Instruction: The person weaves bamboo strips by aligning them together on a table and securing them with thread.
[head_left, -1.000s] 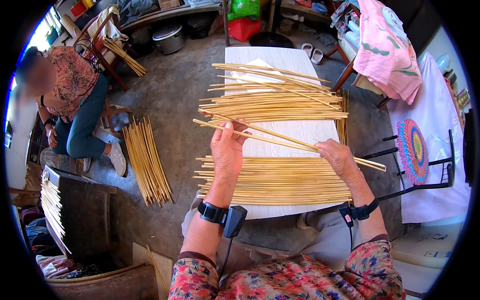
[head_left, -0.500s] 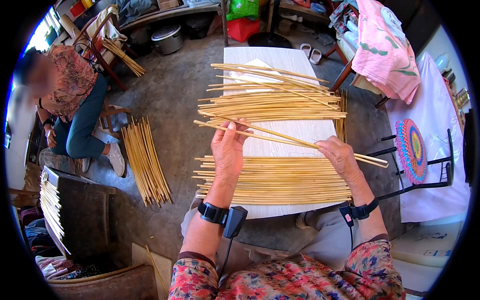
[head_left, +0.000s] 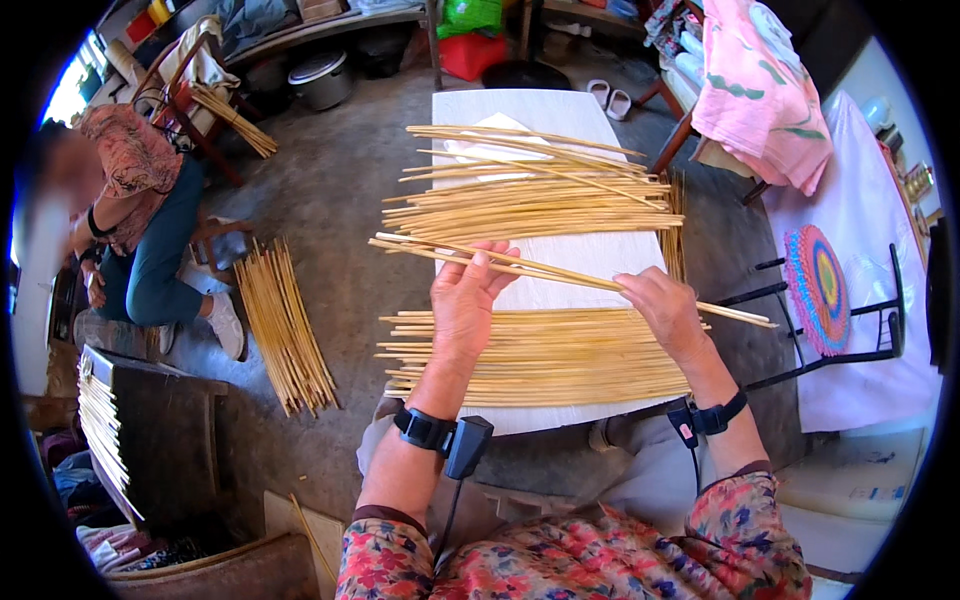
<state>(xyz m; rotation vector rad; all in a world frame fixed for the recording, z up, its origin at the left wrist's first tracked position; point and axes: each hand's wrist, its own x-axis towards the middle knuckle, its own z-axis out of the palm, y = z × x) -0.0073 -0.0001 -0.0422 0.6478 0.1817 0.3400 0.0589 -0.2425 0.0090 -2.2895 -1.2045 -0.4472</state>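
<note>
The left hand (head_left: 464,300) and the right hand (head_left: 662,308) hold two thin tan sticks (head_left: 575,279) between them, above the white table (head_left: 575,105); the left fingers are clamped on the sticks toward their left ends, thumb on the near side; the right fingers are pinched together on them farther right, and the right ends stick out past that hand, beyond the table's right edge. The sticks lie nearly along one another, slanting from far left to near right; a narrow gap shows between them beside the left hand.

On the far half of the table lies a loose pile of tan sticks (head_left: 530,207), a few of them crossing the others at a slant, with a white sheet (head_left: 500,121) under its far part; on the near half lies a neater row of tan sticks (head_left: 540,360), set side by side from left to right; bare tabletop shows between the two groups.

Left of the table a bundle of sticks (head_left: 285,330) lies on the concrete floor (head_left: 350,200); past it sits a person in teal trousers (head_left: 155,260); far left of the table stands a lidded pot (head_left: 320,82); to the right is a round crocheted cover (head_left: 818,290), banded in several colours.
</note>
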